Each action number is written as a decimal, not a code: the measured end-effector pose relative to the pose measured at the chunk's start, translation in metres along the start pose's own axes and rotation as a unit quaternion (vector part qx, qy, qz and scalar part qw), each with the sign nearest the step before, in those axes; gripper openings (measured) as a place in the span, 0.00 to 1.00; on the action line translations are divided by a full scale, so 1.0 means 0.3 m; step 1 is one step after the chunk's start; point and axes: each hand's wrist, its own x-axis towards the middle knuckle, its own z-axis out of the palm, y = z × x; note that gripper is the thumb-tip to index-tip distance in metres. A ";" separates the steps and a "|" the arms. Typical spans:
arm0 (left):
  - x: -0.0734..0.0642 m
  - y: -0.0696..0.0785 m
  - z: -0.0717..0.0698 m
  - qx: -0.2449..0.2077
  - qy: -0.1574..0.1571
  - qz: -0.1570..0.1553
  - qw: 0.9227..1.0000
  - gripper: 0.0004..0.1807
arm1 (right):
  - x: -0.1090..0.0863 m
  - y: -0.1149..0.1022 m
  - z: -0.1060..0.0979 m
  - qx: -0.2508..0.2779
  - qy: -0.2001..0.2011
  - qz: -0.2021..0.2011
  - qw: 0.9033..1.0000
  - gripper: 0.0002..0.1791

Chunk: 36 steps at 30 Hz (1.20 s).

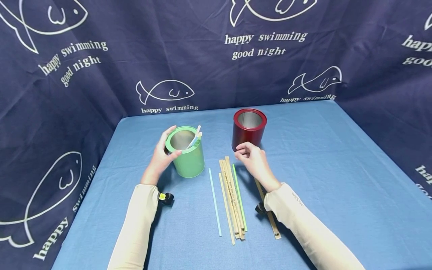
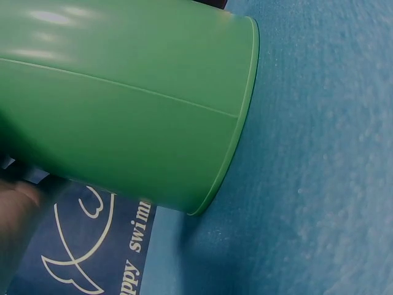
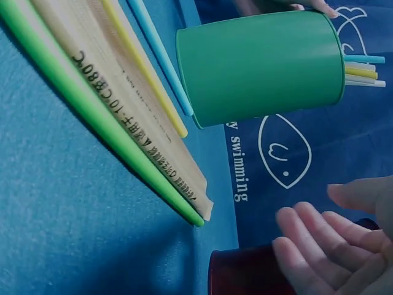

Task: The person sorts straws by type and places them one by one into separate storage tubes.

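Note:
My left hand (image 1: 159, 159) grips a green can (image 1: 190, 163) at its rim, with the thumb over the front and the fingers round the far left side. Several straws (image 3: 365, 70), blue, yellow and white, stick out of its mouth. The right hand (image 1: 254, 161) holds nothing; its fingers are loosely bent just in front of a dark red can (image 1: 248, 133). Between the two hands lie a light blue straw (image 1: 215, 204), a yellow straw (image 1: 226, 208), several paper-wrapped straws (image 1: 233, 198) and a green straw (image 1: 240, 198).
Another paper-wrapped straw (image 1: 274, 227) lies partly hidden under the right forearm. The table has a blue cloth (image 1: 337, 187). A dark blue curtain (image 1: 209, 48) printed with white fish and words hangs behind it and at both sides.

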 end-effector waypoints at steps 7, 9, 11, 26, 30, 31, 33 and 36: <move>0.003 -0.008 -0.004 -0.005 -0.001 0.000 1.000 0.46 | -0.010 0.009 0.008 -0.035 -0.038 0.025 0.998 0.13; 0.004 -0.007 -0.003 -0.008 -0.001 -0.001 1.000 0.46 | -0.015 0.013 0.009 -0.042 -0.048 0.029 0.998 0.13; 0.004 -0.006 -0.002 -0.008 0.001 -0.002 1.000 0.46 | -0.019 0.017 0.011 -0.049 -0.059 0.032 0.997 0.13; 0.001 -0.001 -0.002 -0.008 0.004 -0.007 1.000 0.45 | -0.038 0.021 0.005 -0.157 -0.202 0.064 0.965 0.05; 0.001 -0.002 -0.002 -0.007 0.005 -0.010 1.000 0.46 | -0.040 0.021 0.004 -0.190 -0.248 0.070 0.948 0.13; 0.000 -0.003 -0.002 -0.005 0.006 -0.010 1.000 0.46 | -0.040 0.021 0.004 -0.198 -0.257 0.072 0.943 0.15; 0.000 -0.002 -0.002 -0.005 0.006 -0.010 1.000 0.46 | -0.040 0.018 0.004 -0.212 -0.271 0.080 0.936 0.16; 0.000 0.000 0.000 -0.009 0.005 -0.009 1.000 0.46 | -0.041 0.016 0.009 -0.229 -0.279 0.085 0.929 0.16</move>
